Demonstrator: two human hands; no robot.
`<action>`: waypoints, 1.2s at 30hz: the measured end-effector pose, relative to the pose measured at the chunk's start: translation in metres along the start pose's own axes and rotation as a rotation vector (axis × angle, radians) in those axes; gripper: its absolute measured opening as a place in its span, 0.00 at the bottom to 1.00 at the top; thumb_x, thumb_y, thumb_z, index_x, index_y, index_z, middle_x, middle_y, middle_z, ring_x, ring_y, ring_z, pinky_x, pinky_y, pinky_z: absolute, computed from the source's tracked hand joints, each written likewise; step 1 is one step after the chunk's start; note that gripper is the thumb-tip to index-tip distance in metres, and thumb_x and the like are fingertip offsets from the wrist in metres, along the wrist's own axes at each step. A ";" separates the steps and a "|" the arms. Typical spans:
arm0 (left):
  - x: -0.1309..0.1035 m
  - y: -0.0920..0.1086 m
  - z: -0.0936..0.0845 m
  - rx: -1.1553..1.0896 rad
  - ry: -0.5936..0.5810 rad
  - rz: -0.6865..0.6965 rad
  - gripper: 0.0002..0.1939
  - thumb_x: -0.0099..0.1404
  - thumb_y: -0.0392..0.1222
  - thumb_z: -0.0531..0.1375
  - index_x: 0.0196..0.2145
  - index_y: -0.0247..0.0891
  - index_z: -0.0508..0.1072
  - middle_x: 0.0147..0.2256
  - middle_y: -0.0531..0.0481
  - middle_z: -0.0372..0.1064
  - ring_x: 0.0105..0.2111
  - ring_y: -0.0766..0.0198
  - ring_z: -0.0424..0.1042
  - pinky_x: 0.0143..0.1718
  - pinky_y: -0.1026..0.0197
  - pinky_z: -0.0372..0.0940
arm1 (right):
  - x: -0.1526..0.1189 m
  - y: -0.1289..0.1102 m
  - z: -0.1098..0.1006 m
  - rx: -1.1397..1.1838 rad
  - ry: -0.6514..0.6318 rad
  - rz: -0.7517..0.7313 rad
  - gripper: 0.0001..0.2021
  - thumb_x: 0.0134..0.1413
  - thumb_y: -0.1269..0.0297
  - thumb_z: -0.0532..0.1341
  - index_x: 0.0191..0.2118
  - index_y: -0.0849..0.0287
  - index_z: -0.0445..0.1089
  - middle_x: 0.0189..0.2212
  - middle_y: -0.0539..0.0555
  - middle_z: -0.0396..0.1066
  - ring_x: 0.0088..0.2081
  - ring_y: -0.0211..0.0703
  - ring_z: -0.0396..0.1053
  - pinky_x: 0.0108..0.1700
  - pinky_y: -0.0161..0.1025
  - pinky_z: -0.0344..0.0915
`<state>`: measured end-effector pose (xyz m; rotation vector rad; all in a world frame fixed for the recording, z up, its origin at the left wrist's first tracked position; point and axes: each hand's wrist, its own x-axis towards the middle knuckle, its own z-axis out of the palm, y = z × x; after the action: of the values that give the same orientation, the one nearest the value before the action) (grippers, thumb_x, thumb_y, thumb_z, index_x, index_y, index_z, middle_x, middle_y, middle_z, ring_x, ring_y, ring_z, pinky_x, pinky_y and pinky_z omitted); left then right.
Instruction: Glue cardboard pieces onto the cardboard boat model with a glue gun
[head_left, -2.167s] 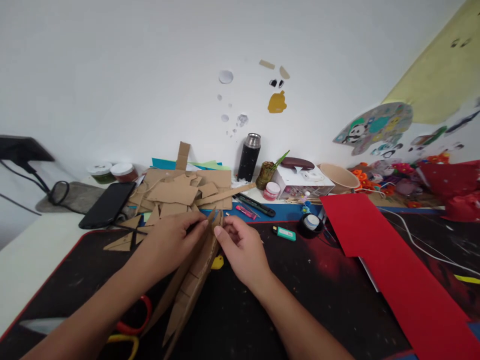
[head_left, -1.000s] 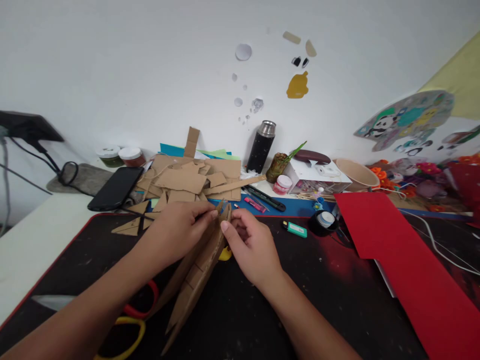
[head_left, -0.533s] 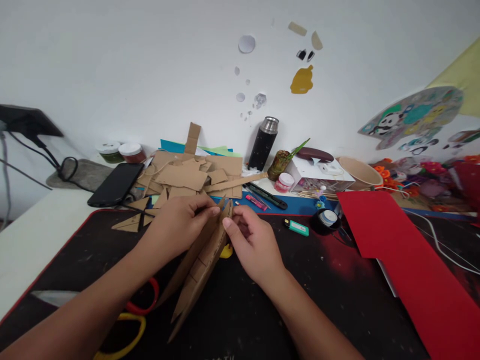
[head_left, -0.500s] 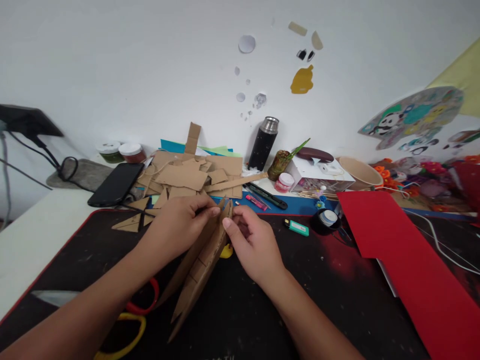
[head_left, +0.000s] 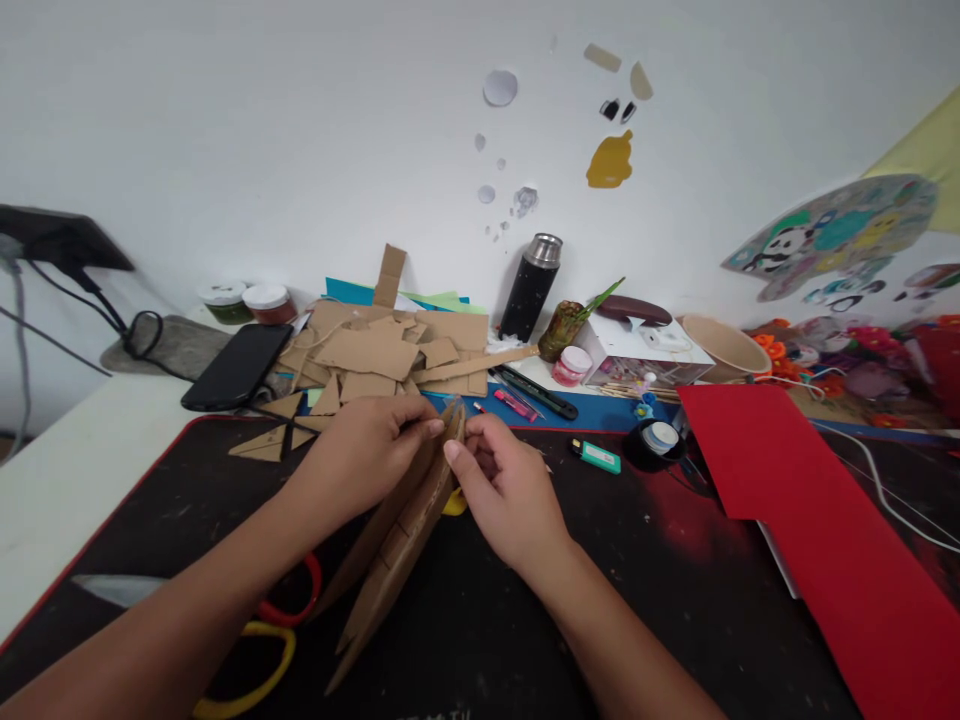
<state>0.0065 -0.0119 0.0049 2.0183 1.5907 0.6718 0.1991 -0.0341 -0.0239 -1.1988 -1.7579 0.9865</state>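
A folded piece of brown cardboard [head_left: 394, 545] stands on edge over the dark mat, its long sides close together and its far tip between my hands. My left hand [head_left: 375, 440] pinches the left side near that tip. On the other side, my right hand [head_left: 506, 480] grips the right wall with thumb and fingers. Scissors with a red loop [head_left: 304, 590] and a yellow loop [head_left: 259, 670] lie partly under my left forearm. Something small and yellow [head_left: 454, 503] shows behind the cardboard, mostly hidden.
Cardboard scraps [head_left: 367, 350] pile up at the back, beside a black flask [head_left: 531, 290]. A box cutter [head_left: 536, 390] and a green lighter [head_left: 598, 456] lie ahead of my right hand. Red card [head_left: 795, 500] covers the right side. A phone [head_left: 238, 368] lies at the left.
The near end of the cardboard has shifted slightly left and its sides look a little closer together at the tip. Both hands keep their grip; the view has turned slightly left.
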 end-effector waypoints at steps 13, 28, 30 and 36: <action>0.003 -0.007 0.002 -0.041 -0.060 -0.006 0.17 0.70 0.51 0.56 0.33 0.43 0.82 0.30 0.51 0.81 0.32 0.56 0.76 0.35 0.57 0.62 | 0.000 0.002 0.002 -0.033 -0.021 -0.002 0.10 0.71 0.56 0.60 0.37 0.53 0.65 0.26 0.46 0.67 0.26 0.39 0.67 0.28 0.34 0.58; 0.002 -0.006 0.004 0.016 -0.053 0.026 0.17 0.71 0.46 0.55 0.36 0.43 0.84 0.34 0.48 0.84 0.35 0.55 0.79 0.38 0.57 0.63 | 0.000 0.001 0.002 -0.028 -0.042 0.011 0.08 0.71 0.58 0.60 0.38 0.53 0.64 0.26 0.46 0.67 0.26 0.39 0.68 0.29 0.34 0.58; 0.001 -0.006 0.005 0.006 -0.045 0.024 0.17 0.71 0.46 0.55 0.36 0.42 0.85 0.34 0.48 0.85 0.35 0.54 0.79 0.38 0.57 0.64 | 0.000 0.002 0.002 -0.025 -0.039 0.008 0.09 0.71 0.58 0.60 0.38 0.53 0.64 0.26 0.45 0.67 0.26 0.39 0.68 0.29 0.34 0.58; 0.001 -0.004 0.005 -0.065 -0.016 0.034 0.16 0.71 0.45 0.56 0.37 0.42 0.85 0.37 0.49 0.86 0.37 0.55 0.81 0.39 0.58 0.66 | 0.001 0.004 0.003 0.013 -0.034 0.004 0.09 0.71 0.56 0.60 0.38 0.53 0.64 0.27 0.46 0.66 0.28 0.40 0.68 0.29 0.33 0.60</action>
<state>0.0069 -0.0105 -0.0008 2.0021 1.5093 0.7095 0.1980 -0.0327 -0.0285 -1.1845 -1.7739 1.0250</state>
